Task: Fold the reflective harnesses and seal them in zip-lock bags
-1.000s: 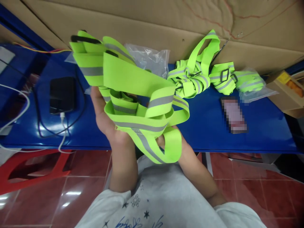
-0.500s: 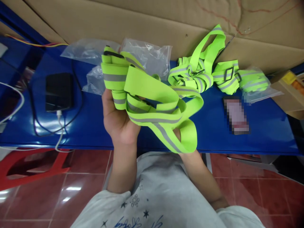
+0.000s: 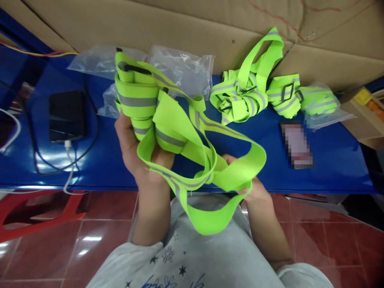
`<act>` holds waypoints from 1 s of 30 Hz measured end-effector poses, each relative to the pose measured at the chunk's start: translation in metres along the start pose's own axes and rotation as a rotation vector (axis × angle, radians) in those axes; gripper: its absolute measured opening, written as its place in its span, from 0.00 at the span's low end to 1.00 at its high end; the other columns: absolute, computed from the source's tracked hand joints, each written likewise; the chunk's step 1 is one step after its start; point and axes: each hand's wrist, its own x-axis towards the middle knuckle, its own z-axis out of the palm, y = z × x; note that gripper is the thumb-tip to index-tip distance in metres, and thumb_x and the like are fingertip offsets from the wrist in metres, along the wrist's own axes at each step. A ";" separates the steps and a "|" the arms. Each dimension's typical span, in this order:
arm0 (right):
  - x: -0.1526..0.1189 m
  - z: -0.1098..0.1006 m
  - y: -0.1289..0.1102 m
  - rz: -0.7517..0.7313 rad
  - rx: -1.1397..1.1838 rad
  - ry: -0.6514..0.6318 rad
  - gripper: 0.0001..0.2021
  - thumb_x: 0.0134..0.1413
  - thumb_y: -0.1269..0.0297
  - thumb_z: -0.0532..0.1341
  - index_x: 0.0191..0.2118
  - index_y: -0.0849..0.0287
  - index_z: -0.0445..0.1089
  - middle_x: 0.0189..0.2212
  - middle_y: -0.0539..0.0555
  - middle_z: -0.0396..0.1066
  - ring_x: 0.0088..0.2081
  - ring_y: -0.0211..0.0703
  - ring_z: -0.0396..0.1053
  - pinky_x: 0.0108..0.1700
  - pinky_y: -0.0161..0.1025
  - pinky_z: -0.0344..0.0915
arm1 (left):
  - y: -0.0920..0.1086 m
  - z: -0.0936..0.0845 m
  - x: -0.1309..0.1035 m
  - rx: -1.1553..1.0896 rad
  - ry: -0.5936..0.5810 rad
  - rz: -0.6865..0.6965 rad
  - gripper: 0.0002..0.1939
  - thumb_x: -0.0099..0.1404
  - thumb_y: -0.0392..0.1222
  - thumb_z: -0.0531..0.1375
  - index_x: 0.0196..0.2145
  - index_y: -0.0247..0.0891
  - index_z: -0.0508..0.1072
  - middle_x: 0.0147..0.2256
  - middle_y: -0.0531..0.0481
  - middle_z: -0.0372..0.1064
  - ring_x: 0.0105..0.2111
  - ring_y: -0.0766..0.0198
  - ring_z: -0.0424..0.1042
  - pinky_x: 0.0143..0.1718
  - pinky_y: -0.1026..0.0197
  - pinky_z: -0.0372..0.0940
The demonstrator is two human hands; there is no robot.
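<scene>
Neon yellow-green straps (image 3: 136,96) with grey stripes and black fittings are bundled in my left hand (image 3: 132,154), whose palm is turned up beneath them. Loose loops of the same strap hang between my hands and droop over my lap. My right hand (image 3: 255,188) grips a loop at the right, its fingers partly covered by the band. Behind, on the blue table (image 3: 192,176), lie a tangled strap bundle (image 3: 246,96), a folded bundle with a black buckle (image 3: 285,96) and another partly in a clear bag (image 3: 319,100).
Clear plastic bags (image 3: 183,72) lie along the cardboard (image 3: 210,24) at the back. A black device (image 3: 66,116) with cables is at the left. A phone (image 3: 297,144) and an open carton (image 3: 364,120) are at the right. A red chair (image 3: 69,208) stands below left.
My right hand has moved up and right, out from behind the strap. The loops have spread wider and one hangs lower. My left hand with the bundle has shifted slightly left.
</scene>
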 end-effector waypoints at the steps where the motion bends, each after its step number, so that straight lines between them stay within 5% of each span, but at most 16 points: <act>1: 0.000 0.000 0.001 0.010 0.053 0.026 0.18 0.41 0.52 0.79 0.34 0.52 0.76 0.25 0.47 0.72 0.26 0.39 0.67 0.30 0.38 0.69 | 0.001 -0.001 0.001 -0.014 -0.029 0.002 0.24 0.79 0.51 0.49 0.65 0.39 0.67 0.56 0.52 0.78 0.70 0.60 0.65 0.72 0.58 0.61; 4: 0.001 -0.001 0.004 0.052 0.142 0.065 0.20 0.53 0.39 0.70 0.35 0.51 0.76 0.18 0.44 0.64 0.18 0.36 0.56 0.25 0.38 0.65 | 0.002 0.000 0.001 -0.032 -0.128 0.039 0.25 0.80 0.50 0.48 0.68 0.42 0.66 0.57 0.52 0.79 0.71 0.58 0.63 0.75 0.56 0.58; 6: 0.001 -0.004 0.002 0.064 0.151 0.085 0.24 0.59 0.34 0.61 0.39 0.51 0.78 0.19 0.46 0.67 0.19 0.38 0.60 0.27 0.41 0.68 | 0.003 0.004 -0.001 -0.005 -0.164 0.087 0.26 0.80 0.50 0.46 0.69 0.44 0.66 0.61 0.52 0.76 0.73 0.57 0.60 0.76 0.54 0.56; 10: -0.001 -0.013 -0.008 -0.031 0.025 0.147 0.37 0.63 0.25 0.48 0.44 0.52 0.79 0.30 0.54 0.76 0.38 0.50 0.77 0.43 0.48 0.76 | 0.005 0.015 -0.007 0.075 -0.128 0.196 0.26 0.77 0.50 0.48 0.67 0.48 0.71 0.66 0.56 0.71 0.75 0.54 0.56 0.77 0.53 0.54; 12: -0.005 -0.016 -0.012 -0.110 -0.023 0.153 0.35 0.58 0.24 0.54 0.47 0.51 0.78 0.37 0.55 0.78 0.46 0.52 0.77 0.50 0.50 0.76 | 0.004 0.019 -0.010 0.089 -0.108 0.205 0.26 0.77 0.51 0.48 0.66 0.49 0.72 0.65 0.56 0.71 0.75 0.53 0.57 0.77 0.51 0.54; 16: -0.010 -0.013 -0.007 -0.263 -0.156 0.107 0.39 0.41 0.51 0.80 0.61 0.43 0.71 0.56 0.53 0.74 0.60 0.52 0.72 0.63 0.51 0.70 | 0.000 0.026 -0.013 0.081 -0.105 0.191 0.27 0.78 0.49 0.44 0.66 0.48 0.71 0.62 0.54 0.73 0.75 0.55 0.57 0.77 0.51 0.55; 20: -0.006 -0.004 0.003 -0.401 -0.345 0.293 0.28 0.45 0.69 0.78 0.52 0.46 0.73 0.50 0.49 0.76 0.51 0.45 0.74 0.57 0.45 0.71 | -0.006 0.027 -0.013 0.061 -0.120 0.138 0.26 0.78 0.48 0.43 0.59 0.49 0.76 0.60 0.54 0.76 0.75 0.58 0.57 0.75 0.57 0.58; 26: 0.010 -0.013 0.006 -0.462 -0.136 0.819 0.09 0.50 0.64 0.74 0.35 0.55 0.75 0.30 0.46 0.75 0.32 0.40 0.71 0.36 0.38 0.69 | -0.002 -0.003 -0.004 0.096 -0.143 0.158 0.19 0.76 0.51 0.53 0.55 0.46 0.79 0.61 0.55 0.75 0.74 0.59 0.57 0.77 0.58 0.53; 30: 0.012 -0.020 0.006 -0.408 -0.318 0.774 0.08 0.55 0.60 0.71 0.35 0.56 0.75 0.31 0.48 0.74 0.34 0.41 0.72 0.39 0.38 0.69 | 0.001 -0.018 0.006 0.108 -0.166 0.205 0.18 0.76 0.49 0.52 0.48 0.46 0.81 0.60 0.57 0.75 0.73 0.60 0.58 0.76 0.61 0.52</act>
